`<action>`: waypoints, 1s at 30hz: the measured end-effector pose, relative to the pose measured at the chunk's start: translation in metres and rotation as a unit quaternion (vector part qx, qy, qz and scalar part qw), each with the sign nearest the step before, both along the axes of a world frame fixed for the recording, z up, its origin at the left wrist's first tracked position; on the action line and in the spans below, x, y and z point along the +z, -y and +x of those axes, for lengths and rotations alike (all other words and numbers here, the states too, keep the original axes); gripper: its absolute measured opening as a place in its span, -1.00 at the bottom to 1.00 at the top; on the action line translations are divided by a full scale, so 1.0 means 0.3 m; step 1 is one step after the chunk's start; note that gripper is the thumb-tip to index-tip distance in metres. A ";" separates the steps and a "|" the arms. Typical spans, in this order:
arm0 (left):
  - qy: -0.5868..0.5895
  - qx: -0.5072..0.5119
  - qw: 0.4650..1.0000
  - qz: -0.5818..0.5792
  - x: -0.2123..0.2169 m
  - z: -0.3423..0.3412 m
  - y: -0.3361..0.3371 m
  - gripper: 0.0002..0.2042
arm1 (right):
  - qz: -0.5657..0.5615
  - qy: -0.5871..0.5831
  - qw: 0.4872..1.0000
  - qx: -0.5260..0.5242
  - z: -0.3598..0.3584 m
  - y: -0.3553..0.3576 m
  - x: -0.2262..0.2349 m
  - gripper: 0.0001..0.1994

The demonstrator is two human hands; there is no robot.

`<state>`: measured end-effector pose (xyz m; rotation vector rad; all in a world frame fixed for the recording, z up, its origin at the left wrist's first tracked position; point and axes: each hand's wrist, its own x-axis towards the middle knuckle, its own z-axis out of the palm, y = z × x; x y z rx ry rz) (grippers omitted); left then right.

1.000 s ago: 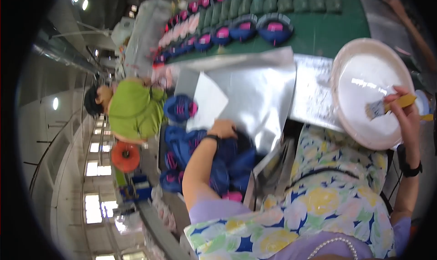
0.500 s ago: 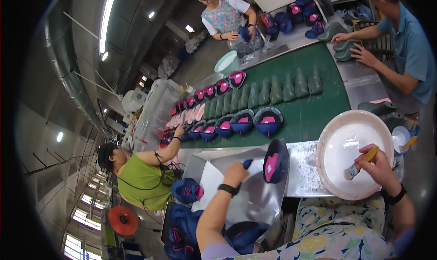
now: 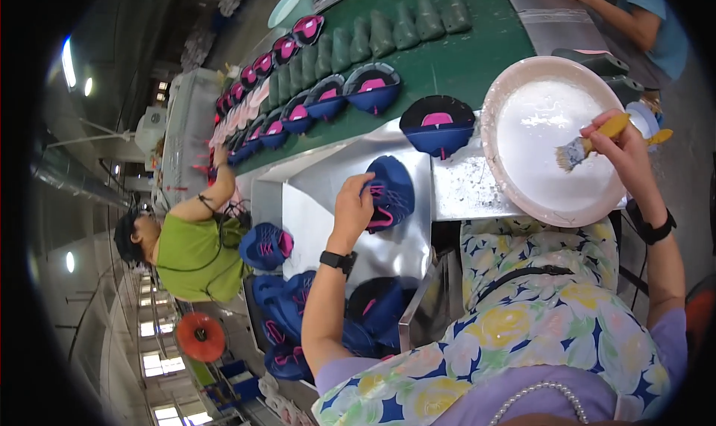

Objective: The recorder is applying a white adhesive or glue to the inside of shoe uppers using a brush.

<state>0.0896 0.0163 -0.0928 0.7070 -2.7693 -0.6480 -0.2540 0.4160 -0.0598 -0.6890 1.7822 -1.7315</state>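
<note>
My left hand (image 3: 352, 211) is closed on the edge of a navy shoe upper (image 3: 394, 189) with pink lacing, held over a shiny metal tray (image 3: 321, 174). My right hand (image 3: 625, 146) grips the yellow handle of a paintbrush (image 3: 576, 153). Its pale, wet-looking bristles hang above a wide, pale basin (image 3: 488, 146) of white liquid (image 3: 543, 128). Between tray and basin, another navy upper (image 3: 441, 137) with a pink inside rests at the belt's edge.
A green belt (image 3: 477, 61) carries rows of navy uppers (image 3: 373, 90) and dark green foot forms (image 3: 382, 37). More uppers (image 3: 287, 299) lie heaped below the tray, at left. A person in green (image 3: 198, 254) reaches over the belt; another person's arm (image 3: 623, 20) is at far right.
My view has shifted, so the belt and basin sit higher. The upper near the tray's edge now lies flatter, closer to the basin. My left hand now holds a laced upper; the brush stays over the basin.
</note>
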 end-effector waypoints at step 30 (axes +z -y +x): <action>0.110 -0.131 0.977 -0.125 0.024 -0.181 0.085 -0.53 | 0.008 -0.173 0.972 0.160 0.099 0.212 -0.042 -0.88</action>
